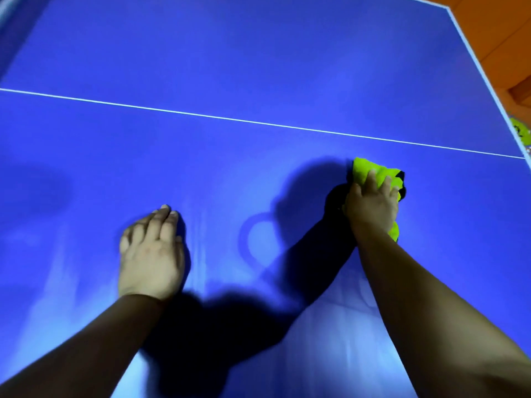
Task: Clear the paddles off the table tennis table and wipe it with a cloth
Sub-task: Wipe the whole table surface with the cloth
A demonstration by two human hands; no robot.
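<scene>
Two hands are on the blue table (258,67) from where I watch. My left hand (150,254) lies flat on the surface, palm down, fingers straight and close together, holding nothing. To its left and ahead of it the blue top runs on bare as far as the picture goes; the table's left edge is out of view, so I cannot tell how much room lies that way. A thin white line (258,121) crosses the top well ahead of both hands, sloping down toward the right.

Between the hands is a stretch of bare surface, covered in part by the arms' shadows. My right hand (372,208) sits farther forward than the left and holds a bunched yellow-green cloth (365,170) against the table, fingers curled over it. The cloth sticks out ahead of the fingertips and again beside the wrist.

Right of that hand there is a narrower strip of blue before the white-trimmed edge (485,79), with orange floor (502,30) beyond it.
</scene>
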